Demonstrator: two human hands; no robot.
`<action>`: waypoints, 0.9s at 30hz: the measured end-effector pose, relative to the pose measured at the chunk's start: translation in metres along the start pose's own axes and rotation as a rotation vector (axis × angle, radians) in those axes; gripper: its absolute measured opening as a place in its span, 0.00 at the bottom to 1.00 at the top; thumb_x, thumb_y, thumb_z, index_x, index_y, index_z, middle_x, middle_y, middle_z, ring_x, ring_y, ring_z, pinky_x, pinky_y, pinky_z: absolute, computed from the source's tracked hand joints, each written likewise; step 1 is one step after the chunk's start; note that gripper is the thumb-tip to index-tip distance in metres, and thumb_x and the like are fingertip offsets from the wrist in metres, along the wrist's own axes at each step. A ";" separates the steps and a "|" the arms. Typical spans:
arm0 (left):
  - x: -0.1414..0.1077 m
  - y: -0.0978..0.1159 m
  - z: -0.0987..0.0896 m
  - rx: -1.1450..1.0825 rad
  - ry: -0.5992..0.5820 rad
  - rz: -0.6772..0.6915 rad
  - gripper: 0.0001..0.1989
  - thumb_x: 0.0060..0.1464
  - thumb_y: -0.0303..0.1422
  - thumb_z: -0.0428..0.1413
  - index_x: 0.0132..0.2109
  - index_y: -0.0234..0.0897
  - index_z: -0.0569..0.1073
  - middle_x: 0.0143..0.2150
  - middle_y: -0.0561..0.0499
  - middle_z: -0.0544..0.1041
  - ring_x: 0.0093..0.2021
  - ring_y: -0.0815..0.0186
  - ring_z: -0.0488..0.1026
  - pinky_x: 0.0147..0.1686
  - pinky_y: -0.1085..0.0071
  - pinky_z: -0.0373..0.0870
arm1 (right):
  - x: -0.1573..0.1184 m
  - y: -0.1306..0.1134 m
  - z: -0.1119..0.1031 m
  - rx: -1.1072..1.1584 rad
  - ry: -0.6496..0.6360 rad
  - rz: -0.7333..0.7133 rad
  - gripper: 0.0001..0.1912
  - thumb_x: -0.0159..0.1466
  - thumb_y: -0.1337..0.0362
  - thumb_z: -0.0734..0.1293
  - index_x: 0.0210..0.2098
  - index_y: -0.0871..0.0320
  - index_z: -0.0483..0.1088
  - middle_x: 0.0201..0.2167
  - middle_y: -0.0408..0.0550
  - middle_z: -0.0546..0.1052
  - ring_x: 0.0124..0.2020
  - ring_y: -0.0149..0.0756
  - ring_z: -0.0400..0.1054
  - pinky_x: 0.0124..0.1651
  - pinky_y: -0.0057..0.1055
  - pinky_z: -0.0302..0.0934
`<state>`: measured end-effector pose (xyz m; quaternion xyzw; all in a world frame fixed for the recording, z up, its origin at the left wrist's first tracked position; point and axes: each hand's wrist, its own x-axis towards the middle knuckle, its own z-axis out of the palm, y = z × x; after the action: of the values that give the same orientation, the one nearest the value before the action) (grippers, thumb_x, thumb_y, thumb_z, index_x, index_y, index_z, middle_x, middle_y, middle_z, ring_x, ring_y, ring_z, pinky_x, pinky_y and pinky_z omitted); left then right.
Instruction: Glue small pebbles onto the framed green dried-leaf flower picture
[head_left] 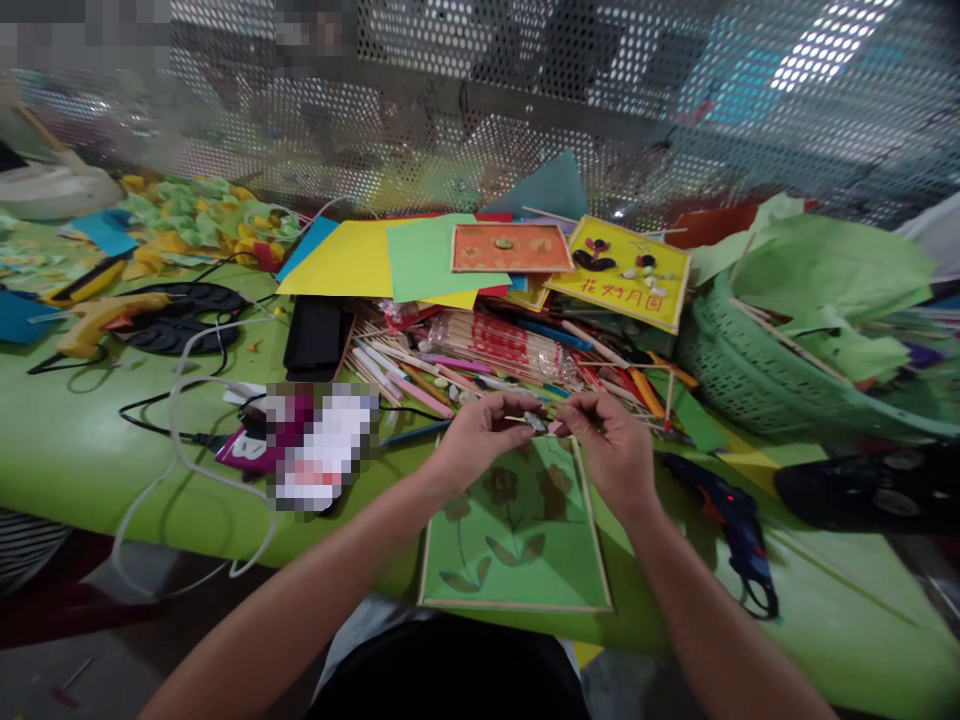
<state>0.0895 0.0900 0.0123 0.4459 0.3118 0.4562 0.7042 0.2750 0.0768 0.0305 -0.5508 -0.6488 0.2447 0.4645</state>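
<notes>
**Pinch point over the green card (555, 575)**

Left hand (487, 432) pinches a greyish piece (535, 421), right hand (609, 440) a pinkish bit (556, 428): fingertip grips, presumably because they're so tiny! Below, the card lies flat on the table (60, 440), likely there for reach, pale strips (517, 606) framing brownish flowers (504, 486) and leaves (535, 547).

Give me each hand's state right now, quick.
Left hand: closed, pinching a small greyish piece.
Right hand: fingertips closed together; what they hold, if anything, cannot be told.
</notes>
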 end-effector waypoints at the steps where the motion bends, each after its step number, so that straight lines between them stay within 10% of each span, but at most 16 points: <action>1: 0.000 0.000 0.000 -0.006 -0.005 -0.001 0.19 0.46 0.31 0.67 0.46 0.35 0.77 0.44 0.47 0.79 0.35 0.69 0.75 0.39 0.71 0.72 | 0.002 0.002 -0.002 0.011 0.021 -0.003 0.07 0.65 0.58 0.68 0.36 0.55 0.73 0.27 0.43 0.77 0.26 0.35 0.72 0.33 0.33 0.67; 10: 0.001 0.001 -0.001 -0.005 -0.029 0.006 0.20 0.46 0.35 0.68 0.47 0.33 0.78 0.44 0.45 0.80 0.35 0.68 0.75 0.39 0.70 0.72 | 0.021 0.024 -0.024 -0.400 0.096 -0.245 0.15 0.67 0.64 0.64 0.52 0.55 0.75 0.54 0.54 0.76 0.54 0.46 0.71 0.57 0.47 0.64; 16: 0.000 -0.001 -0.003 -0.039 0.037 0.025 0.20 0.45 0.34 0.69 0.46 0.34 0.77 0.42 0.49 0.78 0.32 0.71 0.75 0.38 0.72 0.72 | 0.012 0.005 -0.020 -0.253 0.024 -0.273 0.04 0.65 0.62 0.69 0.38 0.55 0.76 0.34 0.47 0.77 0.36 0.37 0.73 0.40 0.35 0.69; 20: 0.001 -0.001 -0.001 -0.099 0.057 0.020 0.21 0.42 0.35 0.71 0.43 0.33 0.77 0.39 0.50 0.78 0.33 0.70 0.75 0.38 0.71 0.72 | 0.003 -0.004 -0.010 -0.128 -0.190 -0.282 0.14 0.63 0.65 0.71 0.48 0.54 0.73 0.41 0.47 0.77 0.36 0.35 0.73 0.39 0.33 0.70; 27: 0.000 0.001 0.002 -0.109 0.042 -0.056 0.24 0.40 0.38 0.72 0.43 0.32 0.75 0.35 0.50 0.78 0.31 0.69 0.76 0.36 0.70 0.72 | -0.001 -0.003 -0.002 -0.272 -0.119 -0.416 0.08 0.64 0.68 0.69 0.44 0.53 0.74 0.38 0.46 0.79 0.38 0.36 0.75 0.42 0.33 0.70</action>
<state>0.0907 0.0891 0.0139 0.3882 0.3136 0.4617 0.7333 0.2752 0.0743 0.0333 -0.4477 -0.8013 0.0863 0.3873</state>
